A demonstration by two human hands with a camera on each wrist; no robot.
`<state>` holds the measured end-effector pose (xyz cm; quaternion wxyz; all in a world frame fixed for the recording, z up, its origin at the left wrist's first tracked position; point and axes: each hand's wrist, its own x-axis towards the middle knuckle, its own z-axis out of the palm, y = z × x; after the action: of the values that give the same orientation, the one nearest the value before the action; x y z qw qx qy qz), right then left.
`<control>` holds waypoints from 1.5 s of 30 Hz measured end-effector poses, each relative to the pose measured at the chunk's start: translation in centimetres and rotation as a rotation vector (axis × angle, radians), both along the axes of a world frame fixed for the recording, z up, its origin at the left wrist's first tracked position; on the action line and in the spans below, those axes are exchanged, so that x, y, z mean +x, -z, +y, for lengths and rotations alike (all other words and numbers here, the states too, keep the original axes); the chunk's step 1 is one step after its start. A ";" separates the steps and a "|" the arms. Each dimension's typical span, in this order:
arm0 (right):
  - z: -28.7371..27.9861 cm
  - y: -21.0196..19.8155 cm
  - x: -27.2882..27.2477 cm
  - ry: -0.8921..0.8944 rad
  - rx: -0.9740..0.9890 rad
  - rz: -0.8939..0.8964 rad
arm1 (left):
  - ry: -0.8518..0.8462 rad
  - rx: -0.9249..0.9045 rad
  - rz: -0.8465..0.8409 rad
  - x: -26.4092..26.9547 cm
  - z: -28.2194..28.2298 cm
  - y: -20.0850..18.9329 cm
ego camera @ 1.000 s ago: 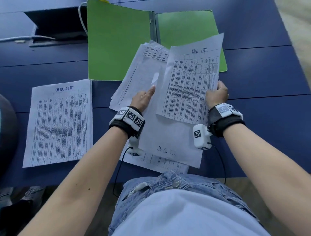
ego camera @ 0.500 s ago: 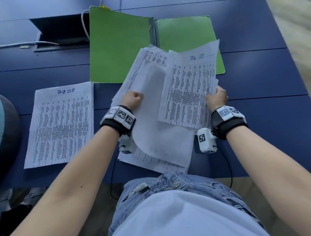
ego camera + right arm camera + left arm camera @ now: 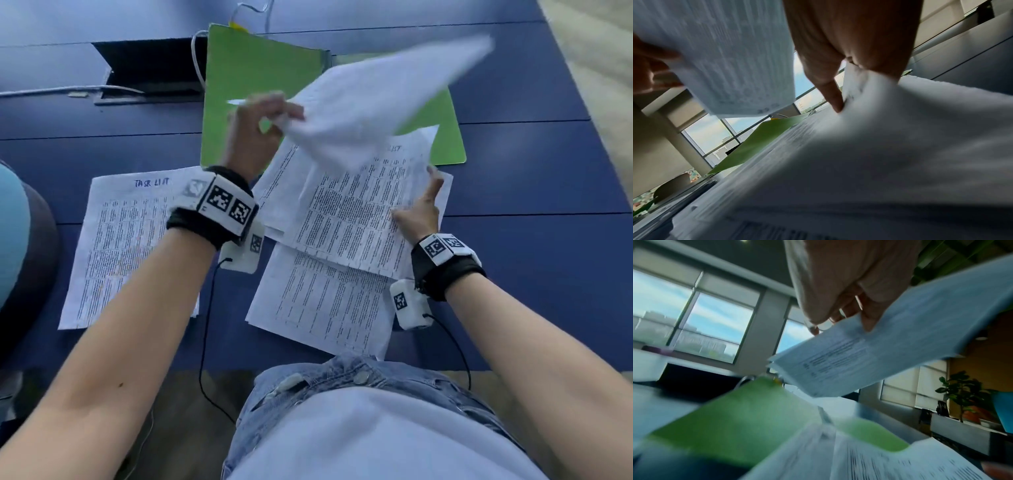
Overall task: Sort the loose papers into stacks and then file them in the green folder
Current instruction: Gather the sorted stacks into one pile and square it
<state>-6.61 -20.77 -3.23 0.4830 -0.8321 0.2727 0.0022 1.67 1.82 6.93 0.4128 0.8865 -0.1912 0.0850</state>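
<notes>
**Sheet lifted over the open folder**

The left hand (image 3: pixel 255 132) pinches a blurred sheet (image 3: pixel 373 102) by its corner, raised above the open green folder (image 3: pixel 246 85) near the far edge of the surface (image 3: pixel 531 178). The right hand (image 3: pixel 418 212) grips the right edge of the loose pile (image 3: pixel 346 212), seemingly thumb on top. A sorted stack (image 3: pixel 120 246) lies toward the left edge.

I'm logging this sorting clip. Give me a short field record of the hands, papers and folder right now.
left hand: pinches a lifted sheet, raised above the folder
right hand: holds the loose pile at its right edge
sorted sheet: flat on the desk, left of the pile
green folder: open, behind the papers
</notes>
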 end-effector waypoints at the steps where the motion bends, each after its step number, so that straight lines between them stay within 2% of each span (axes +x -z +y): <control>1: -0.1 -0.3 0.0 0.015 -0.005 -0.046 | 0.020 0.043 0.101 -0.4 0.0 1.3; 3: -0.9 -0.1 0.0 0.085 0.095 -0.207 | -0.044 0.115 0.316 -1.5 0.4 3.9; 4: -1.3 0.1 0.0 0.123 0.158 -0.203 | -0.075 0.135 0.407 -2.0 0.8 5.2; 7: -2.5 1.2 0.1 0.141 0.179 -0.009 | -0.060 -0.008 0.599 -3.7 1.8 8.0; 10: -2.9 1.1 -0.1 0.160 0.322 0.059 | -0.117 -0.098 0.751 -4.7 2.2 8.4; 13: -2.7 1.0 0.3 -0.003 0.222 0.091 | -0.253 -0.217 0.873 -4.3 2.0 8.4; 15: -2.1 1.0 0.3 -0.085 0.139 0.123 | -0.361 -0.268 0.862 -3.8 1.6 8.5; 17: -1.4 1.0 0.3 -0.130 0.129 0.137 | -0.413 -0.219 0.829 -3.9 1.0 8.6; 20: -0.7 1.0 -0.1 -0.203 0.098 0.152 | -0.344 -0.079 0.725 -4.6 -0.5 9.3; 25: -0.2 1.3 -0.5 -0.198 0.122 0.121 | -0.337 0.132 0.709 -5.3 -2.1 10.1; 29: -0.3 1.4 -0.7 -0.215 0.137 0.117 | -0.359 0.120 0.693 -5.3 -2.2 10.0; 36: -0.3 0.7 -0.9 -0.139 0.181 0.081 | -0.478 0.011 0.779 -4.6 -0.7 10.1; 40: -0.5 0.6 -0.8 -0.087 0.273 0.095 | -0.459 0.033 0.753 -4.7 -0.3 10.3; 42: -0.7 0.9 -0.7 -0.099 0.254 0.105 | -0.451 0.003 0.741 -4.7 -0.2 10.6; 45: -1.0 1.0 -0.6 -0.054 0.338 0.091 | -0.431 -0.110 0.767 -4.6 -0.2 10.7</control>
<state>-7.21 -21.75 -4.23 0.6029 -0.7450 0.2677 0.0986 -2.96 1.59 -3.81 0.4731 0.8503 0.1699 -0.1559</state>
